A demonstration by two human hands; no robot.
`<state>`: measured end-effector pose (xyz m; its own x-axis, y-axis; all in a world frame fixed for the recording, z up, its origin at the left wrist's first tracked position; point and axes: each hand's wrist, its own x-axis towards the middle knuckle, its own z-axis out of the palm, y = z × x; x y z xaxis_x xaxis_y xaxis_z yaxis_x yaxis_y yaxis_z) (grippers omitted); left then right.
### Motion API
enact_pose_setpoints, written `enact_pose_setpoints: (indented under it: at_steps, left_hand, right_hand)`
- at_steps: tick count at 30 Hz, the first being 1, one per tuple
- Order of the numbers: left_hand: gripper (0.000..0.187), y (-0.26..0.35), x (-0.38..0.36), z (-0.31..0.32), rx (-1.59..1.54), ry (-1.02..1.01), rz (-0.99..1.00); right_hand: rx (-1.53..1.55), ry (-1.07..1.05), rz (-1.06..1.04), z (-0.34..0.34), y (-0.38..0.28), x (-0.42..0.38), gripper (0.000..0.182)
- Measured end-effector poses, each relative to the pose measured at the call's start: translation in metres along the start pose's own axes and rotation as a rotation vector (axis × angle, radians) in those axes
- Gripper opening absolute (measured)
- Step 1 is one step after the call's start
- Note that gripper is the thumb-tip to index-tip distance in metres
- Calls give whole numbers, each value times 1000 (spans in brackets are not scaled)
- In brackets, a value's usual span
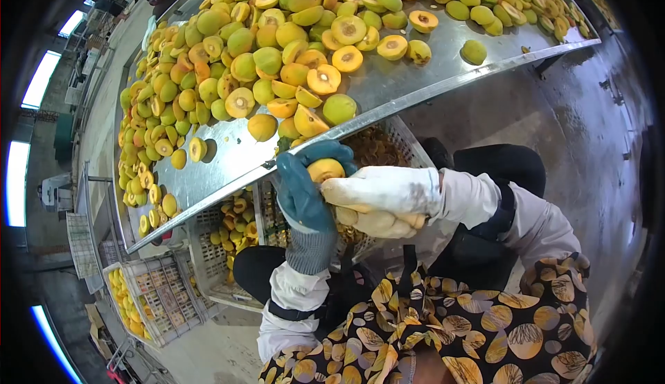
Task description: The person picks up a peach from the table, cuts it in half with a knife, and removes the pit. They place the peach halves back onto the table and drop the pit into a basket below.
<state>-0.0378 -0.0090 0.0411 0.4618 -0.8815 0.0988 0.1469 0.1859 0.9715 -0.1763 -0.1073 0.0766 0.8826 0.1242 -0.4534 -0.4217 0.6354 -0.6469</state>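
Between curled fingers of our left hand we grip a fruit, likely steadying it for our right hand, its hold unclear.

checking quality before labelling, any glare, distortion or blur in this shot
Head view: fisheye distortion, with dark rounded borders; head view: glare whitens part of the metal table, and bright panels at far left are blown out; head view: the left hand, right hand and the fruit they touch look fairly sharp, without obvious motion blur.
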Motion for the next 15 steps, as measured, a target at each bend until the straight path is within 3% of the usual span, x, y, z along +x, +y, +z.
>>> enact_pose_setpoints:
  at_steps: [2,3,4,6,8,9,10,11,12,13,15]
  left_hand:
    - [64,15,-3,-6,309,-119,130]
    - [62,17,3,-12,465,-212,285]
    - [61,23,5,-15,476,-232,156]
    - [61,37,6,-20,488,-268,-101]
    - [64,32,13,-41,527,-322,-108]
    - [65,27,14,-60,541,-321,-138]
    - [67,27,14,-76,556,-316,-166]
    - [64,34,9,-88,244,-84,-445]
    - [63,45,1,-111,357,-54,-295]
    - [64,57,-6,-132,392,150,-386]
    - [55,65,-5,-197,1238,283,-263]
  right_hand:
    - [297,-221,86,-11,7,3,54]
    - [455,-320,135,-16,14,11,53]
    - [607,-422,187,-19,18,17,53]
    - [50,-219,19,-24,15,20,52]
    - [-646,87,-247,-20,11,27,54]
    - [-1324,349,-586,-15,19,28,53]
    - [-1595,440,-562,-7,14,23,48]
    - [-1610,454,-542,-7,17,26,48]
    - [-1623,469,-524,-8,21,29,47]
    - [-1638,508,-465,-11,25,33,47]
    - [-1694,575,-364,-22,36,37,47]
